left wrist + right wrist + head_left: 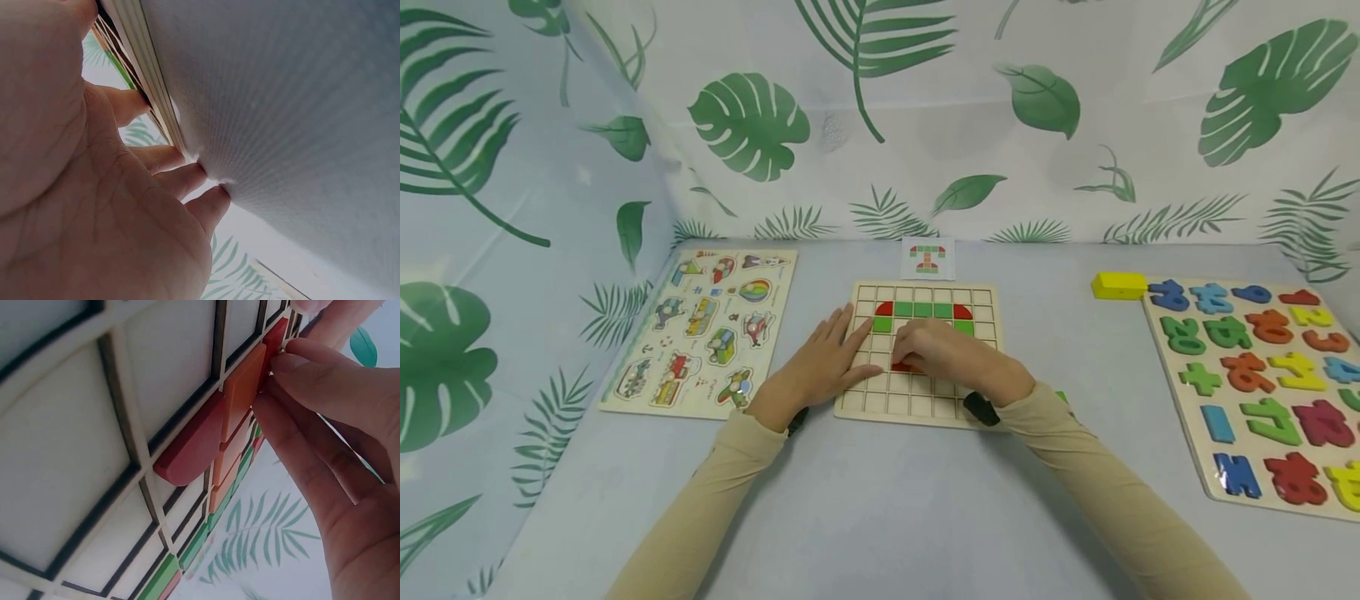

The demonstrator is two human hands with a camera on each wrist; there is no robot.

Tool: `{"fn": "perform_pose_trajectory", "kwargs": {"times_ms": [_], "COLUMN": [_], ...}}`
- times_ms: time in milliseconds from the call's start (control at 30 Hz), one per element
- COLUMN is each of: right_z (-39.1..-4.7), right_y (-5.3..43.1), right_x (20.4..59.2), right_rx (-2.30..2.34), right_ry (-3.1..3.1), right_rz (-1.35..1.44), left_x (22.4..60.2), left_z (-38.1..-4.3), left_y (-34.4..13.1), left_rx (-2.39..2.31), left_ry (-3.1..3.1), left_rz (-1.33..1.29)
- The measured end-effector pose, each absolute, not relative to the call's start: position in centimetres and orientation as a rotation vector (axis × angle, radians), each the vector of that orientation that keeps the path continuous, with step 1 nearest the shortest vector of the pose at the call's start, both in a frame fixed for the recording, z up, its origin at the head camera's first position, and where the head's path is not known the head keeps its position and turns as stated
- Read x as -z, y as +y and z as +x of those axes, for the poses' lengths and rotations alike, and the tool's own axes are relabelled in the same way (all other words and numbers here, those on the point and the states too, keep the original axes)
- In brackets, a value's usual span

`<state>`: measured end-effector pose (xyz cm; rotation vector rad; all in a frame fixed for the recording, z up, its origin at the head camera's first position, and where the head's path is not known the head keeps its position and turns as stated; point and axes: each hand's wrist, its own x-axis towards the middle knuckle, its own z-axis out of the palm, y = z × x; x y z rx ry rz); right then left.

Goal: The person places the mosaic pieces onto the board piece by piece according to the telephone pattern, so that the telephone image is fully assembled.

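A wooden grid board (pixel 887 405) lies on the table, partly filled with red, green and orange tiles. My left hand (pixel 829 360) rests with spread fingers along its left edge, thumb over the squares; the left wrist view has those fingers at the board's side (pixel 150 69). Over the middle of the grid, my right hand (pixel 936 352) pinches a red tile (pixel 275 344) at its square. Beside that tile sit an orange tile (pixel 244 387) and a red tile with a rounded corner (pixel 194 440). My right hand hides the middle tiles from the head view.
Behind the board lies a pattern card (pixel 927 273). A picture puzzle (pixel 700 333) is at the left. At the right are a yellow block (pixel 1118 286) and a board of coloured characters (pixel 1247 383). Something green (pixel 1062 397) shows beside the right sleeve.
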<state>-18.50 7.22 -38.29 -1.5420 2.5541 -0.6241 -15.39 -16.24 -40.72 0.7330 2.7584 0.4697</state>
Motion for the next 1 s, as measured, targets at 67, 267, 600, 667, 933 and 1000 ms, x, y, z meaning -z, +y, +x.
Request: {"fn": "perform_pose_trajectory", "kwargs": {"times_ms": [67,267,600,667,933,1000], "right_z": [-18.3,-17.8,-17.5,-17.6,-17.5,-17.2], "right_y": [7.2,7.6,12.2,13.5,18.9,20.1], "right_x": [38.2,37.9,36.0,35.7,35.3,35.3], "right_rx": [0.609,0.606,0.732,0.738,0.740,0.734], "right_ry": [2.561,2.555,2.495,2.502,2.530,2.513], "right_rz": [-1.542,-1.572,-1.342,-1.283,-1.080,-1.053], "left_x": [40.7,40.7,40.8,40.9,40.7,40.7], "left_z": [-15.4,-15.4,-15.4,-15.4,-15.4,-15.4], "left_y": [-16.2,-16.2,-16.1,-16.1,-16.0,-16.0], "left_rx": [-0.469,-0.464,-0.470,-0.474,-0.475,-0.473], "left_ry": [2.758,2.755,2.750,2.752,2.748,2.748], "left_rz": [0.736,0.730,0.731,0.741,0.731,0.733]}}
